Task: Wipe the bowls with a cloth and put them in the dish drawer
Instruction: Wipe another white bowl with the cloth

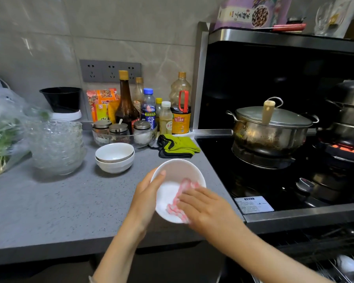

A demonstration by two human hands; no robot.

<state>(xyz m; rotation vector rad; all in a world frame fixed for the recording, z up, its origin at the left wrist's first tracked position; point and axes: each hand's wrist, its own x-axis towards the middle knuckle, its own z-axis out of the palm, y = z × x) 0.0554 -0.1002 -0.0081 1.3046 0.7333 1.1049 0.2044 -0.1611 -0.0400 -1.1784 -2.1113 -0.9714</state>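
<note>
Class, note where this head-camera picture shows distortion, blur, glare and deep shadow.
Head view: wide-angle bending tilts the range hood; the pink cloth in the white bowl is smeared by blur; glare streaks the wall tiles; the hood's interior sinks into near-black shadow.

a white bowl (173,173) is tilted up on its side over the near right of the counter (59,211), with a pink-and-white cloth (179,196) bunched against its inside. farther left, two white bowls (114,158) sit stacked upright.
</note>
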